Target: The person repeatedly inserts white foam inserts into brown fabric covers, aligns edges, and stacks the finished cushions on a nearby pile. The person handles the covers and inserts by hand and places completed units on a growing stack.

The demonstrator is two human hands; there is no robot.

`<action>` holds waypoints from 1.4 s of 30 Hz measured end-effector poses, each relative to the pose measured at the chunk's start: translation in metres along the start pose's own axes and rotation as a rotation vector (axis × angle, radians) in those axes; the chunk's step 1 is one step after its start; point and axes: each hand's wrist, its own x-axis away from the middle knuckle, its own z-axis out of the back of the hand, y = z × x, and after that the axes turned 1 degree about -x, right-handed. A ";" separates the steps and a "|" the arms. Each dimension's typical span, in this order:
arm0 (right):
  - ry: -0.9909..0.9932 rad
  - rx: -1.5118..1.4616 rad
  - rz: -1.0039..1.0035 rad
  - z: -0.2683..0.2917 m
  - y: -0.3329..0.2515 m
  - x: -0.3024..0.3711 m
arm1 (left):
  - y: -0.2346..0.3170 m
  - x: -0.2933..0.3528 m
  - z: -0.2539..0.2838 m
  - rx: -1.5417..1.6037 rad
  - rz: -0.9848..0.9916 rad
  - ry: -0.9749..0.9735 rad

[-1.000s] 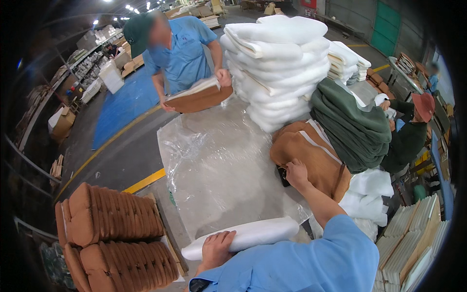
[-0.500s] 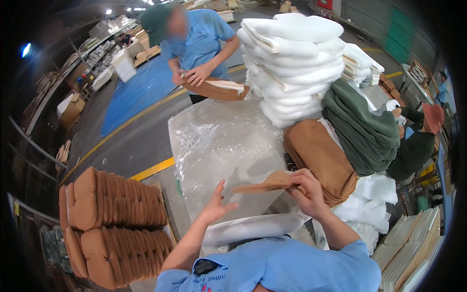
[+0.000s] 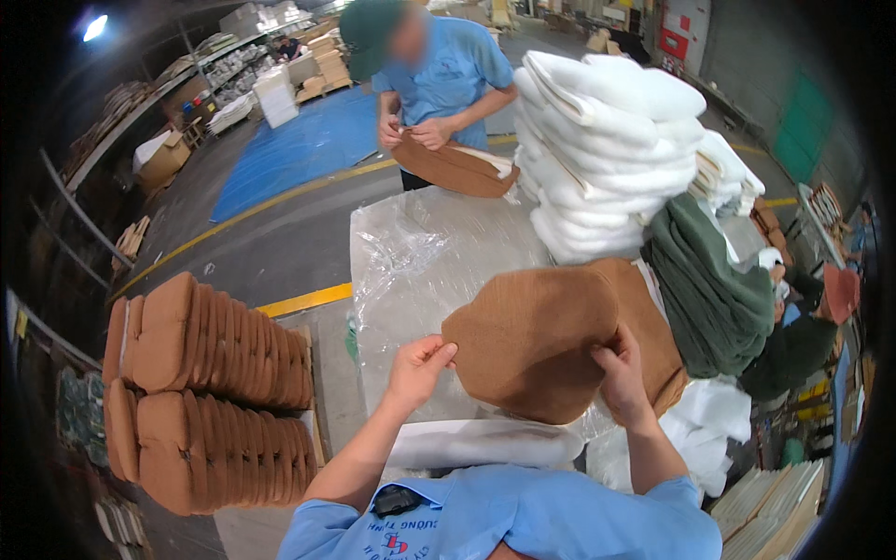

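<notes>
A flat brown fabric cushion cover (image 3: 532,341) is spread out above the plastic-wrapped table (image 3: 397,219). My left hand (image 3: 418,369) pinches its left edge between thumb and fingers. At the opposite edge my right hand (image 3: 623,375) grips the fabric, thumb on top. Behind the cover, to the right, lies a pile of brown covers (image 3: 644,327), partly hidden by it. A rolled white padding piece (image 3: 485,444) lies along the near table edge, just in front of my body.
A tall stack of white padding (image 3: 611,140) and folded dark green fabric (image 3: 709,280) stand on the right. Finished brown cushions (image 3: 210,355) stand in rows at the left. Across the table a co-worker (image 3: 448,75) handles a brown cover (image 3: 448,166); another person (image 3: 793,345) is far right.
The brown cover has been swung from edge-on to broad side up. My left hand, empty before, now grips its left edge. The view has shifted slightly.
</notes>
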 end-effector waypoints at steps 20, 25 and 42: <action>-0.049 -0.123 -0.052 -0.012 0.028 -0.005 | 0.003 0.040 -0.017 0.362 0.050 -0.482; -0.158 -0.226 -0.020 -0.021 0.029 0.000 | -0.037 0.027 -0.036 0.875 0.457 -0.544; -0.140 -0.276 0.034 -0.007 0.041 0.000 | 0.049 0.021 -0.053 1.270 0.407 -0.524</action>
